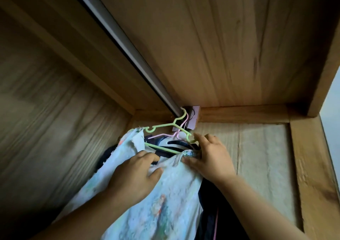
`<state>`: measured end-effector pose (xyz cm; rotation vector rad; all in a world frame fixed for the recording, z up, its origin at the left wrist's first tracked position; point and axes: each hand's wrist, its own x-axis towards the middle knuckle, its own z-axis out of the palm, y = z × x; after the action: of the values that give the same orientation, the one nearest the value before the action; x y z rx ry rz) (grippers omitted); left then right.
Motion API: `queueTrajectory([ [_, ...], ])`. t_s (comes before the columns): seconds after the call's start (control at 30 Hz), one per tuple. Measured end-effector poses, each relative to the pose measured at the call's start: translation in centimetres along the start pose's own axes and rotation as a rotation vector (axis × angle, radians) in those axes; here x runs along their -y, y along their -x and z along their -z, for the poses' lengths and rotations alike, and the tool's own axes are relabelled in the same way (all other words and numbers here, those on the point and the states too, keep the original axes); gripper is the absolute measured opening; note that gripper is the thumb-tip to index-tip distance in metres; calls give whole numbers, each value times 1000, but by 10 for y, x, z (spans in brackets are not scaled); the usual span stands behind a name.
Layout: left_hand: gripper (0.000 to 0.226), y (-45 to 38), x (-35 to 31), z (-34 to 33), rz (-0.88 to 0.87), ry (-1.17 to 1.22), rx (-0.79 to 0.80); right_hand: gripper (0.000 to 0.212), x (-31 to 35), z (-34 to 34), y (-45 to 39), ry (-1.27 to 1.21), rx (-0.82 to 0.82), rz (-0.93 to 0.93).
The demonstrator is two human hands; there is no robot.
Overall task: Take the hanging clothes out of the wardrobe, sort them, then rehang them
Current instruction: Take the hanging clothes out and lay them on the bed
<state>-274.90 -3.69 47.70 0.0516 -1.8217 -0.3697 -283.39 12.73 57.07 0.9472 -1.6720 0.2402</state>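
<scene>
A pale blue patterned garment (165,199) hangs partly on a light green hanger (161,124), hooked at the right end of the metal rail (117,35). My left hand (134,177) grips the garment's cloth near its neckline. My right hand (209,157) pinches the garment's right shoulder at the hanger's right arm. Behind the green hanger a pink hanger (176,133) carries a dark garment with white stripes (176,145). More dark clothing (213,215) hangs below my right forearm.
The wooden wardrobe top (211,46) is close above the rail. The wardrobe's back panel (46,120) is on the left and its side wall (261,158) is right behind the hangers. A pink rail bracket (195,118) holds the rail's end.
</scene>
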Motion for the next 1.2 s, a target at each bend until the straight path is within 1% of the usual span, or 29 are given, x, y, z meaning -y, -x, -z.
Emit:
queueTrajectory([
  [0.1, 32, 2, 6, 0, -9, -21, -14, 86, 5, -1, 0, 133, 20, -25],
  [0.13, 32, 3, 9, -1, -14, -34, -17, 86, 6, -2, 0, 177, 2, -29],
  [0.23, 31, 5, 12, 1, -13, -31, -15, 80, 5, -5, -4, 268, -118, -36],
  [0.27, 30, 5, 12, 2, -8, -19, -13, 79, 6, -4, -5, 271, -149, -50],
  [0.37, 28, 5, 9, 8, -10, -9, -41, 79, 10, -2, -9, 261, -142, -80],
  [0.47, 27, 6, 7, 17, -14, -43, -56, 84, 11, -1, -10, 303, -157, -100],
  [0.57, 29, 6, 8, 21, -17, -76, -49, 85, 14, 10, -14, 227, -154, -155],
  [0.63, 40, 6, 11, 22, -11, -90, -35, 86, 12, 15, -17, 226, -143, -166],
  [0.67, 51, 6, 13, 21, -2, -91, -29, 86, 10, 16, -16, 238, -146, -150],
  [0.73, 72, 6, 17, 20, 12, -74, -21, 86, 7, 17, -9, 225, -204, -99],
  [0.8, 79, 8, 18, 17, 9, -47, -34, 91, 5, 20, 0, 144, -207, -100],
  [0.87, 72, 9, 15, 15, -15, -20, -90, 90, 3, 26, 12, 95, -234, -48],
  [0.93, 59, 13, 9, 16, -57, 15, -170, 83, 3, 32, 26, 62, -273, 14],
  [1.03, 34, 21, -1, 23, -226, 23, -371, 80, 5, 39, 53, 3, -245, 80],
  [1.07, 29, 24, -5, 26, -267, 4, -426, 81, 7, 41, 66, 1, -236, 98],
  [1.1, 29, 25, -8, 29, -286, -35, -465, 81, 8, 43, 77, 2, -227, 114],
  [1.13, 32, 28, -8, 31, -285, -86, -479, 81, 9, 44, 92, 4, -219, 119],
  [1.2, 48, 34, -5, 31, -255, -171, -426, 81, 11, 44, 121, 10, -198, 100],
])
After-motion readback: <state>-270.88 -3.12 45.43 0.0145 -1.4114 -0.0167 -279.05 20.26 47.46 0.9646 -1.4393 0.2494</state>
